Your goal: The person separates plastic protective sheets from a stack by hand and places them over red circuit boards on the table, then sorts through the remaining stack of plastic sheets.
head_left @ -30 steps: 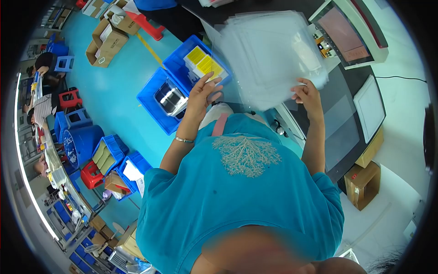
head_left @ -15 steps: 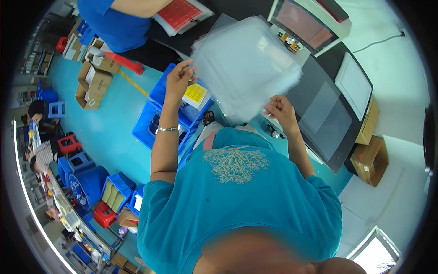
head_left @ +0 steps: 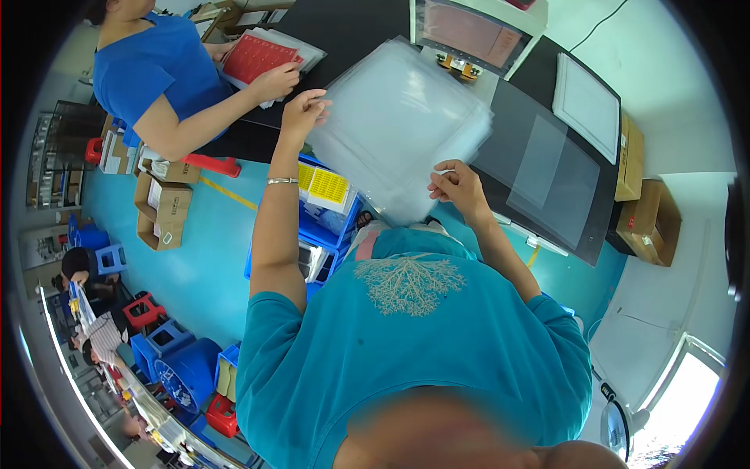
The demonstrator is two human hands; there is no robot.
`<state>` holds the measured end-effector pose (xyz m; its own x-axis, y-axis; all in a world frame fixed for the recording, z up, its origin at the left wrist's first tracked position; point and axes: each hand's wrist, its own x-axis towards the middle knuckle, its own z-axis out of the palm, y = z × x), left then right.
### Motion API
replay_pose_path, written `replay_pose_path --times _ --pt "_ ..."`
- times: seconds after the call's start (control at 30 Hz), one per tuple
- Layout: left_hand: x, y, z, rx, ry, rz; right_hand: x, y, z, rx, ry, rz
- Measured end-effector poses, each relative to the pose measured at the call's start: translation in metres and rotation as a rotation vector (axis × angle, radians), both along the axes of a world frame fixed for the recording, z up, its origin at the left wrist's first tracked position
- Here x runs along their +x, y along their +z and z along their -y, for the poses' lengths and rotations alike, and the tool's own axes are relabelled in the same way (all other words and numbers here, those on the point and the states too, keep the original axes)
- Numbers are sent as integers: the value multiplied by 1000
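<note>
A thick, uneven stack of clear plastic sheets (head_left: 402, 117) lies in front of me, its near corner hanging over the table's edge towards my body. My left hand (head_left: 303, 116) is at the stack's left edge, fingers apart and fingertips against the sheets. At the lower right edge, my right hand (head_left: 459, 187) has its thumb and fingers curled together on the sheets' rim; the exact contact is hard to make out. A metal bracelet (head_left: 282, 181) circles my left wrist.
A co-worker (head_left: 168, 78) in blue at the left handles red printed sheets (head_left: 262, 59). A machine with a framed panel (head_left: 473, 31) stands behind the stack. Right of it are a dark glass plate (head_left: 539, 164) and a white panel (head_left: 587, 105). Blue bins (head_left: 324, 227) stand below.
My view has turned, so the scene sits differently in frame. Both hands stay at the stack's edges. The co-worker's hands now show on the red sheets.
</note>
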<state>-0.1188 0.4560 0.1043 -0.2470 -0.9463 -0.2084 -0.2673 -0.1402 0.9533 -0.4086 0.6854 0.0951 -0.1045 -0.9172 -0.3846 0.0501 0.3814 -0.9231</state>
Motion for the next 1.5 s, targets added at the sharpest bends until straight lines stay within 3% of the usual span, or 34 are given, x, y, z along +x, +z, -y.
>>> replay_pose_path --times 0.47,0.77,0.9,1.07,1.27,1.5 --pt "-5 -4 20 17 -33 -33 8 2 9 11 -74 -43" --pt "-6 -6 23 93 119 -175 12 6 15 50 -66 -61" --pt "4 -41 28 -133 80 41 12 3 15 58 -65 -66" --pt "6 -49 20 -483 171 222 11 0 16 70 -66 -42" --pt "20 -67 -12 -501 348 18 15 -4 17 47 -91 42" --pt "9 -70 -91 -126 436 -446 13 -14 18 56 -122 326"
